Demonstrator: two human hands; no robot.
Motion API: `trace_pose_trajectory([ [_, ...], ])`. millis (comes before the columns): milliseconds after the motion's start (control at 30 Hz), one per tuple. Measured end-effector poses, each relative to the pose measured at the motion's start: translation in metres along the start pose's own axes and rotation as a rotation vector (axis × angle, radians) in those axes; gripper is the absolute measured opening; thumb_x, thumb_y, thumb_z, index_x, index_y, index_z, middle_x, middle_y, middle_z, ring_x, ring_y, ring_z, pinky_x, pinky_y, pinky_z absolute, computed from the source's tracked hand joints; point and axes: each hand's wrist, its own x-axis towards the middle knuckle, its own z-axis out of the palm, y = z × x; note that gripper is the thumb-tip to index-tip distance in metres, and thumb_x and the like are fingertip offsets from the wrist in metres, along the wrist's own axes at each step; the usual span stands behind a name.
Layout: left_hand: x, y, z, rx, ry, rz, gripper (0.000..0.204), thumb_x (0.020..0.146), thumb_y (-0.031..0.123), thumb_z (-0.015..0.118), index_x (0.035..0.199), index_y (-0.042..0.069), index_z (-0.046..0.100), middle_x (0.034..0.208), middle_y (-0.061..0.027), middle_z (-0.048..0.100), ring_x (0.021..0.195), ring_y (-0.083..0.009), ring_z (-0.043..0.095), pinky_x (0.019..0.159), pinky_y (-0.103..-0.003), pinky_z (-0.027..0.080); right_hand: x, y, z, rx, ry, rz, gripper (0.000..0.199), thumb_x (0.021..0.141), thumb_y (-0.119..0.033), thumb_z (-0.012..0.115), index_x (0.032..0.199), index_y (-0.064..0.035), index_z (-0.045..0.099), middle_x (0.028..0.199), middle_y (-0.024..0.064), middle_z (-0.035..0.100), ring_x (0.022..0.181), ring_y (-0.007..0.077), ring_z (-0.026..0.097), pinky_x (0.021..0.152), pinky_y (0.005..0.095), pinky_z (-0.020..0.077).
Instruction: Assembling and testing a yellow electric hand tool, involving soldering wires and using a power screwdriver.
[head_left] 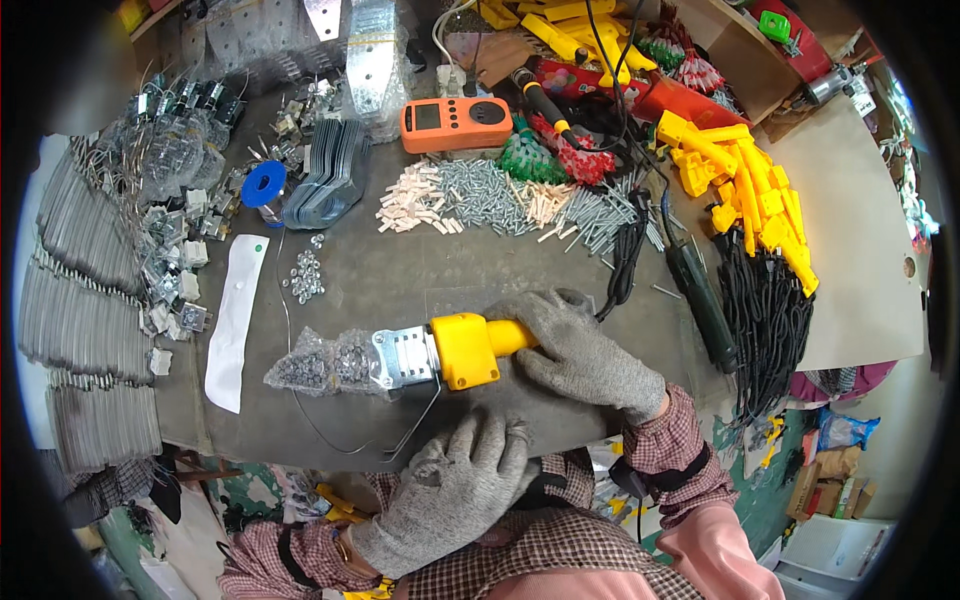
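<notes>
A yellow-handled tool (463, 352) lies across the middle of the table, with a slotted metal bracket (405, 357) on its left end. Bubble wrap (325, 364) covers the part beyond that bracket. My right hand (575, 350), in a grey glove, is closed around the yellow grip, and a black cord leaves the tool beyond it. A bent wire leg (418, 420) hangs down from the bracket. At the table's front edge rests my left hand (460, 490), also gloved, its fingers stretched out and holding nothing, just below the tool.
Screws (485, 195), nuts (305, 276) and an orange meter (455, 124) lie farther back. A black-handled soldering iron (700, 305) lies right, near yellow plastic handles (745, 180) and black cords (765, 320). Stacked metal plates (85, 330) line the left; a white strip (235, 325) lies nearby.
</notes>
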Motion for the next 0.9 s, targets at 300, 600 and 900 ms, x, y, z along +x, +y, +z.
trace_pose_trajectory([
  [300,0.066,-0.057,0.000,-0.072,-0.094,-0.288,0.086,0.077,0.051,0.080,0.137,-0.002,0.050,0.113,-0.0178,0.056,0.106,-0.0329,0.057,0.088,-0.046,0.049,-0.008,0.000,0.007,-0.146,0.028,-0.083,0.051,0.089,-0.010,0.060,0.139,-0.0065,0.050,0.136,0.0177,0.053,0.134,0.0365,0.048,0.115,0.0555,0.0271],
  [600,0.061,-0.060,0.015,0.109,-0.050,-0.256,0.082,0.075,0.053,0.080,0.132,0.002,0.052,0.108,-0.0155,0.055,0.102,-0.0318,0.058,0.087,-0.046,0.048,0.000,-0.010,-0.016,0.070,-0.061,0.041,0.042,0.092,-0.008,0.061,0.133,-0.0028,0.054,0.126,0.0202,0.058,0.124,0.0347,0.056,0.102,0.0498,0.0443],
  [900,0.068,-0.060,0.027,0.058,0.024,-0.298,0.088,0.073,0.054,0.081,0.134,-0.001,0.050,0.112,-0.0168,0.056,0.103,-0.0330,0.058,0.089,-0.046,0.047,0.062,-0.007,0.027,-0.457,0.672,-0.055,0.063,0.079,0.005,0.065,0.140,-0.0017,0.050,0.122,0.0237,0.064,0.128,0.0410,0.057,0.115,0.0543,0.0389],
])
